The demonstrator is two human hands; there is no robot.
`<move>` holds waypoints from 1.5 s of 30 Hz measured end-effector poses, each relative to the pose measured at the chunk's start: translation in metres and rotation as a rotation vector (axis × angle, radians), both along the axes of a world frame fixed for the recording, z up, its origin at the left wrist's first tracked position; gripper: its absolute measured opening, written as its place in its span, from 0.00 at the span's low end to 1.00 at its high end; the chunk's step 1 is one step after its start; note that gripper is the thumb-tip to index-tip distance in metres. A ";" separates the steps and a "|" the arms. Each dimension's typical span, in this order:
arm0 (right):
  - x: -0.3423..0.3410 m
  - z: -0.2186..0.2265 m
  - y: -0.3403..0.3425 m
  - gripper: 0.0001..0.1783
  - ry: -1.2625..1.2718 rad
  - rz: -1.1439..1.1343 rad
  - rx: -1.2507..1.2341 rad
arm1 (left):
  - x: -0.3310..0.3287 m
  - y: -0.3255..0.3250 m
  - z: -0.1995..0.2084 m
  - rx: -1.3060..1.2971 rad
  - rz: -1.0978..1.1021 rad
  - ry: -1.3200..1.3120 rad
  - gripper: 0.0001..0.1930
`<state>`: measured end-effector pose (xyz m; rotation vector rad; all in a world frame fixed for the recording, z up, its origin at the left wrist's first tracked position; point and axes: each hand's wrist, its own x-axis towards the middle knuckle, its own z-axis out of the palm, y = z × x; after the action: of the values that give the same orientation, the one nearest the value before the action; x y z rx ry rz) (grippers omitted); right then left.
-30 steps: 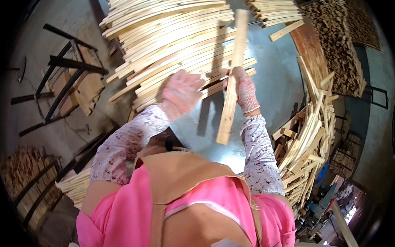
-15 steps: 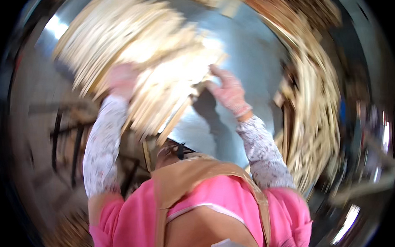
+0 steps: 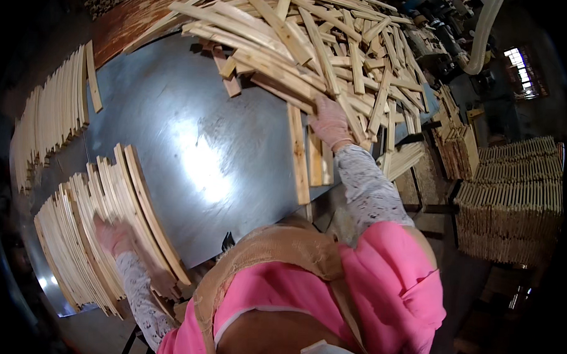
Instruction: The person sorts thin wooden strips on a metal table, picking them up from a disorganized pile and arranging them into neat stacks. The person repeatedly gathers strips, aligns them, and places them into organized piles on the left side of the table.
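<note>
My right hand, in a pale glove, reaches to the near side of a loose heap of wooden slats. Its fingers close on the end of a wooden slat there; part of the grip is hidden. On the left, my left hand, also gloved and slightly blurred, lies over a row of wooden slats set side by side. Its fingers look apart, with no slat lifted in them. Under both hands spreads a grey metal table.
A second row of slats stands at the far left. Several slats stick out near the table's right front edge. Stacked wood stands at the right, below a barred window. A pale hose hangs at the upper right.
The view has swung to the right, toward the heap. My right hand has left the slat row and reached the heap. My left hand remains at the row.
</note>
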<state>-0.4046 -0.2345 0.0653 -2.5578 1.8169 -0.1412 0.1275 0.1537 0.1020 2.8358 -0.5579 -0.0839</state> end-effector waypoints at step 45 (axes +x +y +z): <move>0.155 -0.026 0.172 0.28 -0.339 0.704 0.636 | -0.198 -0.017 -0.043 0.191 -0.347 0.056 0.20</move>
<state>-0.2492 -0.0624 0.0388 -2.3253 0.6341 0.0122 -0.0709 0.1364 0.0592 2.8723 -1.0759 -0.2935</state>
